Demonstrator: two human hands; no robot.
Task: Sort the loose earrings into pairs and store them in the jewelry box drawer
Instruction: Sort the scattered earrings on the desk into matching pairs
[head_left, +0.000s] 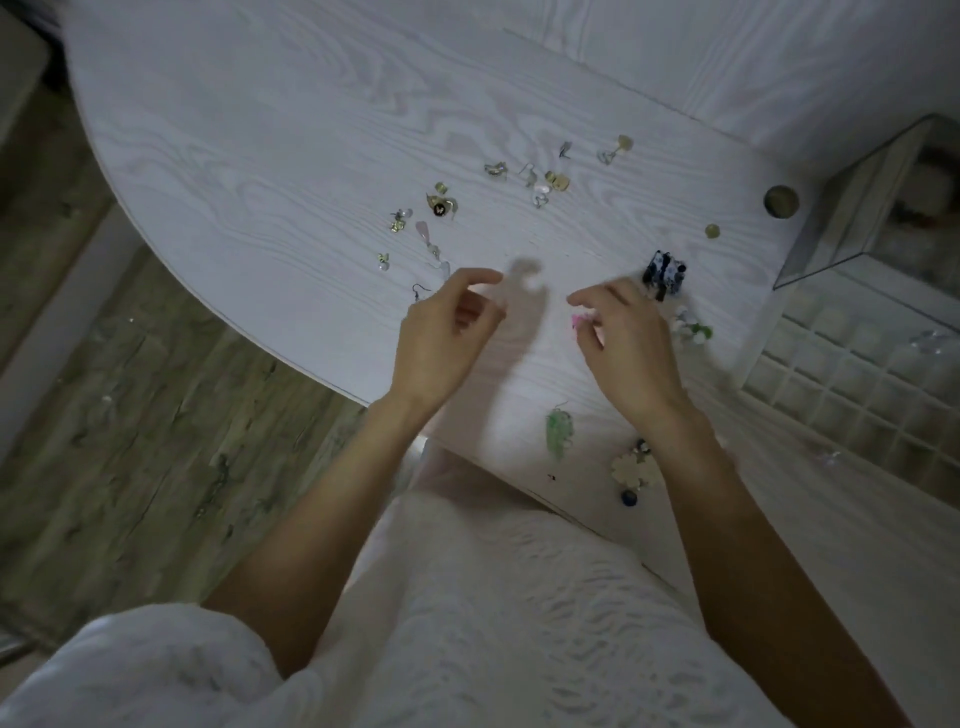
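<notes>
Several loose earrings lie scattered on the white wood-grain table (260, 171). My right hand (628, 348) holds a small pink earring (578, 320) in its curled fingers just above the tabletop. My left hand (447, 332) hovers to its left with thumb and forefinger apart, and I see nothing between them. A black-and-white earring cluster (665, 275) lies just beyond my right hand. A green leaf earring (558, 431) lies near the table's front edge. The jewelry box drawer (852, 374), with a grid of small compartments, stands pulled out at the right.
The glass jewelry box (852, 218) stands at the right edge, a round brass knob (781, 201) beside it. A cream flower earring (634, 467) and a blue bead (629, 498) lie under my right forearm. Gold and pink pieces (441, 205) lie further back. Wooden floor shows at the left.
</notes>
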